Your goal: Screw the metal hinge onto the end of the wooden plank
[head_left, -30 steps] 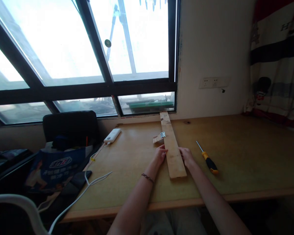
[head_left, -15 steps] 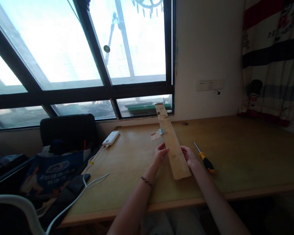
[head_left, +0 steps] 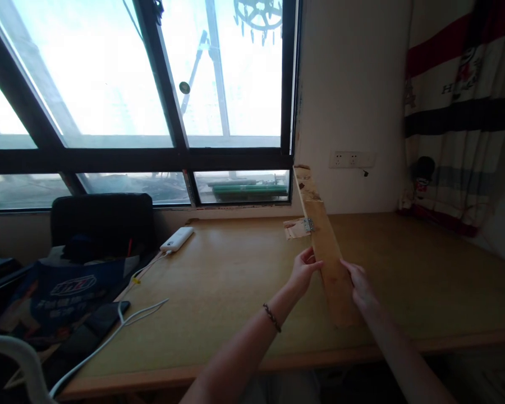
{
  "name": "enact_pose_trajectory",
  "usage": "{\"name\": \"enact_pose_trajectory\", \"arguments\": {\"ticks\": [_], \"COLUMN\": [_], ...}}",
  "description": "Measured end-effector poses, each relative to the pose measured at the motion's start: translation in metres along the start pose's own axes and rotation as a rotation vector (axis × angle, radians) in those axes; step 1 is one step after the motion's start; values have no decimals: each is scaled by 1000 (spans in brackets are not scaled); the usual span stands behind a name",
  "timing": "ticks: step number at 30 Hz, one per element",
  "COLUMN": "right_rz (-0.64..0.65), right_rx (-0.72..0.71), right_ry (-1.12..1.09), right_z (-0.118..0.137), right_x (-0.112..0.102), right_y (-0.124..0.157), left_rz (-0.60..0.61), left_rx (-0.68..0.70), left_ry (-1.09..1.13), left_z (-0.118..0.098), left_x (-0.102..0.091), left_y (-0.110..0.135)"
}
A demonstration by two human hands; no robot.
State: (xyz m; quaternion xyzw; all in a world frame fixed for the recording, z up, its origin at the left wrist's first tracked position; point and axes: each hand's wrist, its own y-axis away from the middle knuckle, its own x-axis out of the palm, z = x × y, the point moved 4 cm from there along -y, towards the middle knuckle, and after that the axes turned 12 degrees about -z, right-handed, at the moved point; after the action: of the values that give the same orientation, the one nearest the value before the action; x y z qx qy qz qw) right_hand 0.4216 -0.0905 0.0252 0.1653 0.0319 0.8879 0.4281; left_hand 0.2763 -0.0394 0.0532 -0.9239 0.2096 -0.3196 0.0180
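A long wooden plank (head_left: pixel 326 247) is raised off the desk (head_left: pixel 235 280) and tilted, its far end up near the window corner. My left hand (head_left: pixel 303 271) grips its left edge and my right hand (head_left: pixel 361 287) grips its right edge, both near the lower half. A small metal hinge (head_left: pixel 308 225) is fixed to the plank's left edge, with a small wooden piece (head_left: pixel 293 229) hanging off it. The screwdriver seen earlier is hidden behind the plank and my right hand.
A white power bank (head_left: pixel 175 239) lies at the desk's back left with a white cable (head_left: pixel 122 325) trailing off the edge. A black chair (head_left: pixel 103 221) and a blue bag (head_left: pixel 63 292) stand left. A wall socket (head_left: pixel 351 159) and a striped curtain (head_left: pixel 458 123) are right.
Both hands have lifted the plank off the desk and tilted its far end upward. The view has swung left, so the plank sits further right and covers the screwdriver.
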Motion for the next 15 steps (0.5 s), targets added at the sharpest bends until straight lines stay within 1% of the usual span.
{"name": "enact_pose_trajectory", "arguments": {"ticks": [4, 7, 9, 11, 13, 15], "right_rz": [-104, -179, -235, -265, -262, -269], "right_rx": [-11, -8, -36, -66, -77, -81], "right_ry": [-12, -37, -61, -87, -104, -102], "right_z": [14, 15, 14, 13, 13, 15], "right_x": [-27, -42, -49, -52, -50, -45], "right_y": [-37, -70, -93, -115, -133, -150], "left_rz": [41, 9, -35, -84, -121, -108], "left_rx": [-16, -75, -152, -222, -250, -242], "left_ry": [2, -82, -181, -256, -274, -237], "left_z": [25, 45, 57, 64, 68, 70], "left_x": [42, 62, 69, 72, 74, 76], "left_y": [-29, -47, -54, -57, -59, -62]}}
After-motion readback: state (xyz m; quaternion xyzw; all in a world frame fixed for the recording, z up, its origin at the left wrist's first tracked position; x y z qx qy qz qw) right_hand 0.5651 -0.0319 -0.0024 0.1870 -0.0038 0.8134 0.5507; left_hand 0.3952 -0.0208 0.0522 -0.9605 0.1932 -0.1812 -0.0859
